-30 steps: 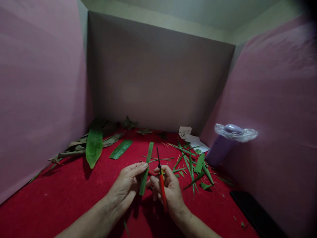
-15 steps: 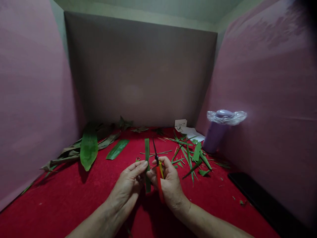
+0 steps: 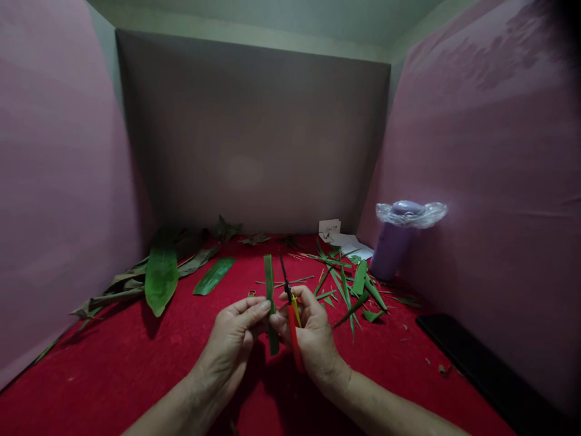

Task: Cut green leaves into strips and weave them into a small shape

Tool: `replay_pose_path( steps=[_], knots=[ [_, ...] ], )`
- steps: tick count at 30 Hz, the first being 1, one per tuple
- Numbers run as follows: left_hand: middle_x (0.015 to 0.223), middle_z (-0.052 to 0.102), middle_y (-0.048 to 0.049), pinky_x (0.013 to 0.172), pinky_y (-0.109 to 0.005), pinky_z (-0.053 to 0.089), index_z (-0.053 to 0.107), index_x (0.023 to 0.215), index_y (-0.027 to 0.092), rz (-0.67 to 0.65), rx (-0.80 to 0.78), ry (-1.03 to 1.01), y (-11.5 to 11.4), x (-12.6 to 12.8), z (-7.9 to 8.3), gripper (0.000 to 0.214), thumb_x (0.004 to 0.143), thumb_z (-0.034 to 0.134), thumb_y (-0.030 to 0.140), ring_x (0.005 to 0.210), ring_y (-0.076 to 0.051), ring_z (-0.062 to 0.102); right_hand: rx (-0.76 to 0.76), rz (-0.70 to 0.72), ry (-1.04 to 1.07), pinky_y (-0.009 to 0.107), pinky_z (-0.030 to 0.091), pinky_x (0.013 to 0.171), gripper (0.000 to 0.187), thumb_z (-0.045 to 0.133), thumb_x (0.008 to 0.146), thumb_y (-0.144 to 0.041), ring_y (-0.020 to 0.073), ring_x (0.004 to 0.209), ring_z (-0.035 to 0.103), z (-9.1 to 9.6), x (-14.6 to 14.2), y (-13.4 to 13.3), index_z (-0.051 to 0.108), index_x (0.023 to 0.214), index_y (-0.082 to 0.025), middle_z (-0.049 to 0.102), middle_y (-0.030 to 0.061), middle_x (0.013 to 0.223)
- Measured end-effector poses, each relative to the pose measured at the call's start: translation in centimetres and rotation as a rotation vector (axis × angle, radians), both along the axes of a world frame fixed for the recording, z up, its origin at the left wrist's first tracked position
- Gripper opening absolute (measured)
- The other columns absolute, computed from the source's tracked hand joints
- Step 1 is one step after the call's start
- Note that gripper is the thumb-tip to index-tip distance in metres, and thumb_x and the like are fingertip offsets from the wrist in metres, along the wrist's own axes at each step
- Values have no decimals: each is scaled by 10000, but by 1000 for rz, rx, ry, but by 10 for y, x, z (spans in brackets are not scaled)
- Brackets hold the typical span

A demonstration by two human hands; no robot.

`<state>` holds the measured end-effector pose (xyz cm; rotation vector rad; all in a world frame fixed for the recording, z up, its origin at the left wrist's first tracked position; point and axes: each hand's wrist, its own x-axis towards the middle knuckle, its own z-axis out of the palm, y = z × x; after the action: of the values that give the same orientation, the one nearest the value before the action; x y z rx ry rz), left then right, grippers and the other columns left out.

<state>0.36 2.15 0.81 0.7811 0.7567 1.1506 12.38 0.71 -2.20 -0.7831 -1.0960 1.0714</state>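
Note:
Between thumb and fingers, my left hand [image 3: 240,330] pinches a narrow green leaf strip [image 3: 269,274] that stands nearly upright above the red cloth. My right hand [image 3: 313,333] is closed around scissors [image 3: 294,336] with red and yellow handles, and its thumb reaches the strip's right side. The dark scissor blades point up and away, appearing closed, just right of the strip. A small yellow-green loop [image 3: 252,293] lies on the cloth beyond my left hand.
Cut leaf pieces [image 3: 347,284] are scattered at the right, before a purple tumbler [image 3: 391,248] with clear plastic on top. A broad green leaf [image 3: 162,275] and dried leaves lie left, with a cut leaf section [image 3: 213,277] nearer the middle. A black flat object [image 3: 458,345] lies at right.
The leaf strip leans slightly more to the left at its top. Both hands keep nearly the same place and hold; the whole view has shifted a little.

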Motion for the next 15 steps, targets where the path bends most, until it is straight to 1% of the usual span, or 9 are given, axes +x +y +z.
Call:
replay_pose_path(
  steps=[4,6,9,12,15],
  knots=[
    [624,657,-29,571,-190,471,660,660,99,74,38,4,5,-3,6,114,588,738,142,581,-106,588,-78,-1,-58,157,354,378,353,715,664,-345,56,416,426,1,1,0,527,919,-189,538,-54,597],
    [611,652,-18,554,-177,465,656,650,99,117,66,-11,8,-7,10,108,591,736,143,560,-92,576,-141,34,-89,170,357,364,408,713,655,-382,64,395,436,0,2,0,560,969,-172,548,-46,574],
    [563,632,6,511,-160,452,641,625,107,177,70,-48,11,-14,18,117,581,742,147,511,-74,557,-202,84,-133,186,374,394,505,734,621,-406,68,405,440,-3,3,2,580,1036,-163,570,-33,579],
    [527,616,27,482,-144,439,632,611,111,233,75,-86,13,-18,24,150,532,760,120,471,-59,541,-159,94,-302,188,360,426,508,726,630,-413,79,454,433,-2,7,2,587,1050,-163,552,-32,587],
    [549,635,16,508,-158,458,635,629,110,251,113,-85,15,-20,27,173,515,765,127,489,-70,560,-17,52,-548,183,315,444,383,674,694,-396,81,490,369,6,13,-1,600,995,-170,450,-60,552]
  ],
)
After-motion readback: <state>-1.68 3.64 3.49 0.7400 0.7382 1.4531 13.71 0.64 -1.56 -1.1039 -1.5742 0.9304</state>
